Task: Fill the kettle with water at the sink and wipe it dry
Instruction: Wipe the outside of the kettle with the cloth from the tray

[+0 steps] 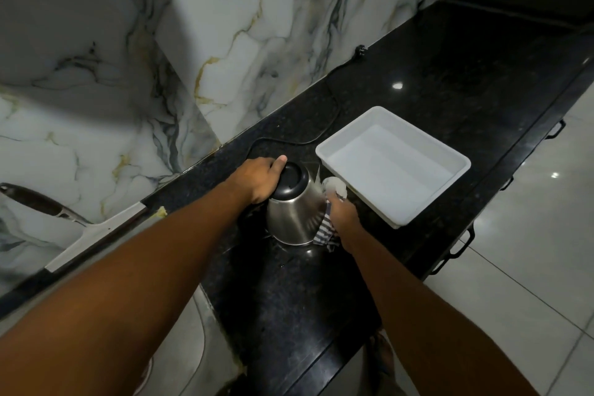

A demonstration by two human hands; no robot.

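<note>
A stainless steel kettle (291, 219) with a black lid stands upright on the black granite counter (434, 90). My left hand (262, 177) grips its top from the left, thumb lying over the lid. My right hand (344, 219) presses a blue-and-white striped cloth (325, 230) against the kettle's right side, near its base. The kettle's handle is hidden behind my hands. A black power cord (324, 125) runs from behind the kettle along the wall to a plug (360, 50).
A white plastic tray (393, 167) sits just right of the kettle, nearly touching my right hand. A squeegee (93, 235) leans on the marble wall at the left. The sink's steel edge (199, 331) shows at the bottom. The counter's front edge drops to a tiled floor on the right.
</note>
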